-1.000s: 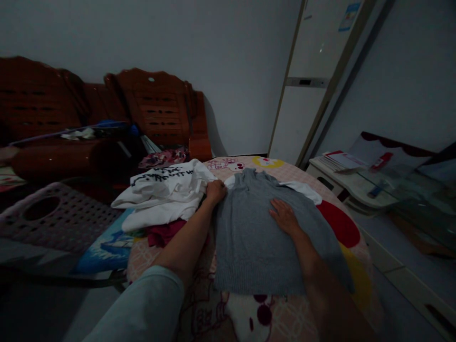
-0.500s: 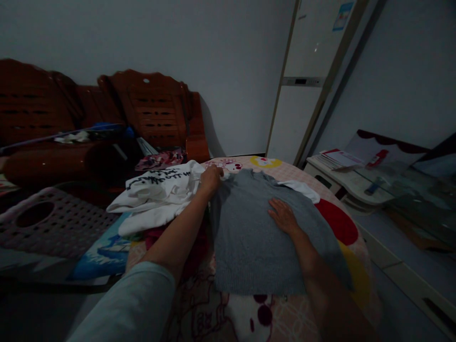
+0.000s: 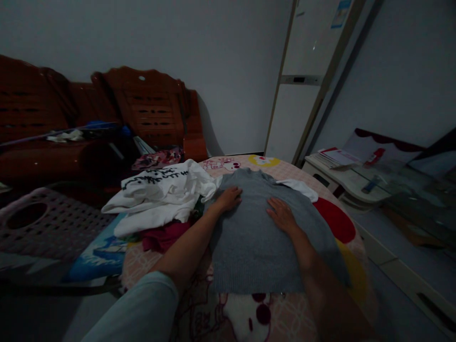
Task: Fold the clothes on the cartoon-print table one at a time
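A grey knitted sweater point(image 3: 249, 247) lies spread out with its ribbed hem toward me and its neck at the far side. My left hand point(image 3: 230, 198) rests on its upper left part, palm down with fingers stretched. Flat on the knit, right of the middle, lies my right hand point(image 3: 282, 214), fingers apart. Left of the sweater is a heaped white garment point(image 3: 156, 190) with black lettering, on top of a dark red cloth point(image 3: 166, 236). A small white cloth point(image 3: 301, 188) shows beyond the sweater's upper right edge.
Everything lies on a round table with a patterned pink cover point(image 3: 292, 313). A pink woven basket point(image 3: 53, 223) and a blue printed item point(image 3: 99, 251) are at the left. Wooden seats point(image 3: 142, 109) stand behind, a white cabinet-like appliance point(image 3: 299, 114) farther right, and a side stand point(image 3: 356, 178) at right.
My left hand has come from the edge by the white garment down and rightward onto the sweater, its fingers now flat. My right hand stays in nearly the same place.
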The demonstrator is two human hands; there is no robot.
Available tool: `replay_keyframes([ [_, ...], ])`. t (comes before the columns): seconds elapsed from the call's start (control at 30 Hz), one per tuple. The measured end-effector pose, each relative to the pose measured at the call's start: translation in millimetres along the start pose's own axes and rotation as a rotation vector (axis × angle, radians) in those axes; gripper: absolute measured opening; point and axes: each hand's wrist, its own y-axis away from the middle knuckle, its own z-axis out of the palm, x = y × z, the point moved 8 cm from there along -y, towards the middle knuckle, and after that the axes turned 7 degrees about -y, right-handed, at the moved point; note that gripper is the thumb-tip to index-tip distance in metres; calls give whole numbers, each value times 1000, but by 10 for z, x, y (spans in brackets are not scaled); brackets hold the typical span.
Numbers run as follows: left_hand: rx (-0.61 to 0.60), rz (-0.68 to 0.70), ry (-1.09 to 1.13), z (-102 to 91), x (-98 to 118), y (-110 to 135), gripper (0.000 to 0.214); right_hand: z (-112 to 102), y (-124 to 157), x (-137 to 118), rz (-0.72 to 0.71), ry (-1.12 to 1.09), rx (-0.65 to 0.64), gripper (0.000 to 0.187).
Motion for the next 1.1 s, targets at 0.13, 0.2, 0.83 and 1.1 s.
replay_keyframes([
  [0.13,20,-120,-45,54,-35,81,53,-8,4,2,2,-8,4,46],
  [0.2,3,-111,-57,33,88,125,59,-9,3,-4,-1,-6,0,47],
  [0.83,19,117,-22,275,705,285,60,-557,-36,28,190,-128,188,39],
  [1.1,7,122,-3,306,711,281,62,-986,-707,388,270,99,207,45],
])
